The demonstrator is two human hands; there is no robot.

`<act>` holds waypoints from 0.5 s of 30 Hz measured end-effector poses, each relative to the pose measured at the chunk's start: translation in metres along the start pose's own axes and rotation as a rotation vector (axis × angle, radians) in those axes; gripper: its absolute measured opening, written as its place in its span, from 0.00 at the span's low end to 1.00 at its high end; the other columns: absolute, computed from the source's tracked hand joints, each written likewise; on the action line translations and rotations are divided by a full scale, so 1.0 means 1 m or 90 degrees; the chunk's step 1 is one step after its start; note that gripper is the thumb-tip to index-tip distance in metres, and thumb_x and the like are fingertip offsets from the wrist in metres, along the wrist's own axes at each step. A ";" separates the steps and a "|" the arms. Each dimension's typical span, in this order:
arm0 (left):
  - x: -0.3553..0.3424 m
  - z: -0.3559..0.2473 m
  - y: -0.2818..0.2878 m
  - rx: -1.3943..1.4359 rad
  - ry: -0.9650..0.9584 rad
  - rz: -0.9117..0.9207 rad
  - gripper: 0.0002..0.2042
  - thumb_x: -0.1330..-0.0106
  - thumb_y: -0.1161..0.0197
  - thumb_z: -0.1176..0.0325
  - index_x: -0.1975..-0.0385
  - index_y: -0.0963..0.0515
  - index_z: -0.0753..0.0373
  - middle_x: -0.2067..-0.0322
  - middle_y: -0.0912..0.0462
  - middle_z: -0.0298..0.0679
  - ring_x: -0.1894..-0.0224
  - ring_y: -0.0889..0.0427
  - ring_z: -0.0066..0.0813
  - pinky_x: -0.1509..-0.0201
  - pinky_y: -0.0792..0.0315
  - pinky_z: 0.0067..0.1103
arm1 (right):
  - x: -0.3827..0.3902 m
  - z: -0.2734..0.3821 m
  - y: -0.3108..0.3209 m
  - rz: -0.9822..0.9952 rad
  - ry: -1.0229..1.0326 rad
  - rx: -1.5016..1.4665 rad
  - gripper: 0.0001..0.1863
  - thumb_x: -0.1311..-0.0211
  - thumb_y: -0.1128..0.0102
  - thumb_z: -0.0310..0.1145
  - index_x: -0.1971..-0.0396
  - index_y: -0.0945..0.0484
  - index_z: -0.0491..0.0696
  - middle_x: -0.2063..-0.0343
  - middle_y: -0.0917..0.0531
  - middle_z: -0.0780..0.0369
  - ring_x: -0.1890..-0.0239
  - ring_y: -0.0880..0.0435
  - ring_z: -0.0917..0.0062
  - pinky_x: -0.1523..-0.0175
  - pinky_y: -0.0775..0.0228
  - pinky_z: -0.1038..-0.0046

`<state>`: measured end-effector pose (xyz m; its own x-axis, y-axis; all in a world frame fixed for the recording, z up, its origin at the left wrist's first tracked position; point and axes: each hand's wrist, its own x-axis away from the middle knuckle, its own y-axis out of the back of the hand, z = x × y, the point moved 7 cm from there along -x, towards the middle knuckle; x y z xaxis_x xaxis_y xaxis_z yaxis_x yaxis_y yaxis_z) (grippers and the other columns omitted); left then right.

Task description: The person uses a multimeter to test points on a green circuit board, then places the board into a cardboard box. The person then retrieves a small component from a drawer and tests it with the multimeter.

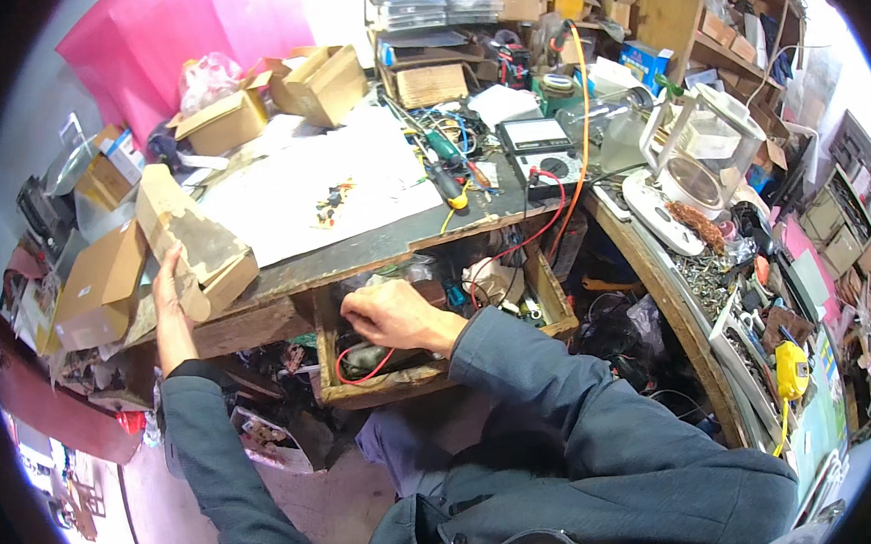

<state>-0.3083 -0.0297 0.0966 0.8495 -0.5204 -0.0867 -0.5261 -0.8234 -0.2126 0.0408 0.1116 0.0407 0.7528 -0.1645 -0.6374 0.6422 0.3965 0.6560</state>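
- Dark jacket (605, 431) lies nearest, its two sleeves reaching forward to the surface (379, 250).
- Left hand (169, 298): fingers extended and pressed together, set against the near left side of a worn box (194, 237).
- That box stands tilted at the surface's left front edge, just beside a brown box (102, 277).
- Right hand (388, 315): fingers curled, above the pulled-out drawer (393, 386); whether they grip anything, I cannot tell.
- Inside the drawer, a red wire (364, 380) loops near the front edge, below the right hand, among jumbled parts.
- Behind the drawer, white paper (272, 212) carries small coloured parts (334, 202).
- Right of the paper are screwdrivers (446, 187), then a meter (539, 138).
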 end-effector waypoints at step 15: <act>-0.039 -0.048 0.041 -0.648 -0.338 -0.191 0.41 0.37 0.24 0.52 0.27 0.32 0.66 0.31 0.25 0.55 0.30 0.25 0.48 0.27 0.33 0.36 | 0.000 -0.001 -0.002 0.051 -0.014 -0.031 0.05 0.41 0.37 0.28 0.69 0.22 0.44 0.71 0.15 0.53 0.66 0.14 0.52 0.62 0.23 0.54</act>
<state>-0.3647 -0.0535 0.1376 0.7281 -0.3143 -0.6092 0.1114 -0.8226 0.5575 0.0397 0.1115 0.0387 0.8050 -0.1504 -0.5739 0.5722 0.4525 0.6840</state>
